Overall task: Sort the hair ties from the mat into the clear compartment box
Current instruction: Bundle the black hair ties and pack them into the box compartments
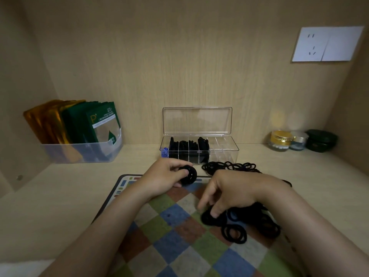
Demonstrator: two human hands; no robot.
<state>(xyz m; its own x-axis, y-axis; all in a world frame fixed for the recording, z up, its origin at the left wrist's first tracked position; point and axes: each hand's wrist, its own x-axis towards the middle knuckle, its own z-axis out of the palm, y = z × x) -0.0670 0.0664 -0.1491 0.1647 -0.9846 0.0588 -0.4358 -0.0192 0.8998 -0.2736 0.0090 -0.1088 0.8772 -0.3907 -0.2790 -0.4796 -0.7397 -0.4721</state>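
Note:
A checkered mat lies in front of me. On its right side sits a pile of black hair ties. My right hand reaches down into that pile and pinches a black tie with thumb and fingers. Above the mat's far edge, my left hand grips a stack of black hair ties. The clear compartment box stands open behind, lid up. Its left compartments hold black ties, one end holds blue ones, and the right compartments look empty. More thin black ties lie before the box.
A clear bin of green and gold sachets stands at the back left. Three small jars sit at the back right. A white wall socket is on the wooden back panel. Wooden side walls close in on both sides.

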